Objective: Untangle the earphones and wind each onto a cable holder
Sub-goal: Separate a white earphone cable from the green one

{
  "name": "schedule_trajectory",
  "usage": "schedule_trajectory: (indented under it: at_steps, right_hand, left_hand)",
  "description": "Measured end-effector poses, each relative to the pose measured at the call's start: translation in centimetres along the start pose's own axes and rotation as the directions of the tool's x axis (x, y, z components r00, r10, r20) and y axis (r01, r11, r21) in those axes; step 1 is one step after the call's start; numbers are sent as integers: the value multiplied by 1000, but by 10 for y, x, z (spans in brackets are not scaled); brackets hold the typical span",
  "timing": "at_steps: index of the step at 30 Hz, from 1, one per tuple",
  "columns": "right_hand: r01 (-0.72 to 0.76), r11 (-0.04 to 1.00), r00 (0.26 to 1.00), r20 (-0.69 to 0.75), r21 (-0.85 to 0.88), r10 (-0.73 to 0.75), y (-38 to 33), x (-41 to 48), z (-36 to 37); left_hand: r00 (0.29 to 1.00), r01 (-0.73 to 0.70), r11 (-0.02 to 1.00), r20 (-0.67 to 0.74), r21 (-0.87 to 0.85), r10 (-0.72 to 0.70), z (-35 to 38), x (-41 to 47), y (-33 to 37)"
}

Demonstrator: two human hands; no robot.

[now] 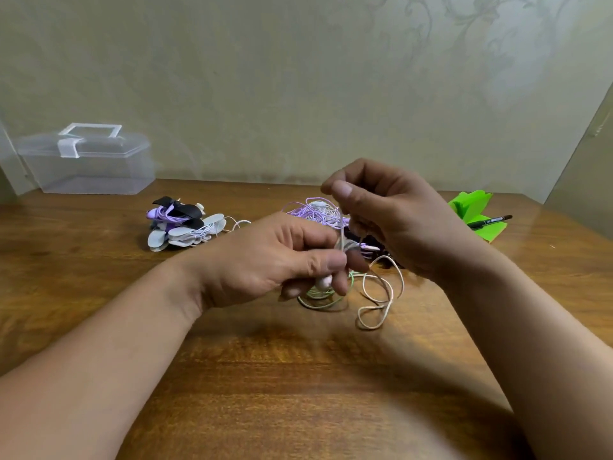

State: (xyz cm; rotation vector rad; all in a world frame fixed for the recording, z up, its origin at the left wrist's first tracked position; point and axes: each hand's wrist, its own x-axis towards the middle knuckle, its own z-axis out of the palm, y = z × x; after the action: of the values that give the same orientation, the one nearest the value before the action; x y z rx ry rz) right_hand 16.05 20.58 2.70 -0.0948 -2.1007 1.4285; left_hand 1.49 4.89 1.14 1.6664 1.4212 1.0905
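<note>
From my seat I see both hands raised just above the wooden surface [298, 376], close together near its middle. The left hand [282, 260] has a tight grip: its fingers are curled in and the thumb presses onto a small grey piece, which looks like a cable holder [347, 244], though most of it is hidden. A white earbud [323, 282] shows just under those fingers. The right hand [401, 220] sits slightly higher, its grip a pinch of thumb and forefinger on a pale cable [378, 295] that runs down to the left hand and then lies in loose loops on the surface below. A green cable [320, 295] lies curled beside those loops, under the left hand. Behind the hands lies the tangled heap of purple and white earphones [311, 209]. Further left sits a pile of wound holders [185, 224], grey and black. A clear plastic box [89, 164] stands at the back left against the wall, and green paper [472, 209] with a black pen [491, 221] lies at the right.
</note>
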Motion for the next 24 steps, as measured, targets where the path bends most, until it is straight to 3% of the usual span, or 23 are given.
schedule_trajectory:
  at_steps: [4, 6, 9, 13, 18, 21, 24]
  right_hand:
    - [-38, 998, 999, 37, 46, 36, 15, 2, 12]
    - [-61, 998, 998, -8, -32, 60, 18, 2, 21]
    - [-83, 985, 996, -50, -151, 76, 21, 2, 30]
    - [-143, 909, 990, -36, -391, 140, 16, -2, 31]
    - [-127, 879, 978, 90, -459, 189, 3, -8, 36]
    - [-22, 796, 987, 111, -605, 112, 1, -7, 32]
    - [-39, 741, 998, 16, -670, 67, -1, -5, 21]
  left_hand:
    - [990, -122, 919, -106, -375, 88, -7, 0, -1]
    - [979, -141, 885, -193, -444, 59, -13, 2, -3]
    - [953, -144, 897, -301, -418, 13, -14, 4, -4]
    - [884, -127, 949, -468, -287, -23, -14, 9, -9]
    - [800, -75, 995, -600, -68, 19, -6, 10, -4]
    - [810, 34, 976, -578, 214, 99, -8, 10, -12]
    - [876, 107, 906, -470, 410, 109, -13, 6, -16]
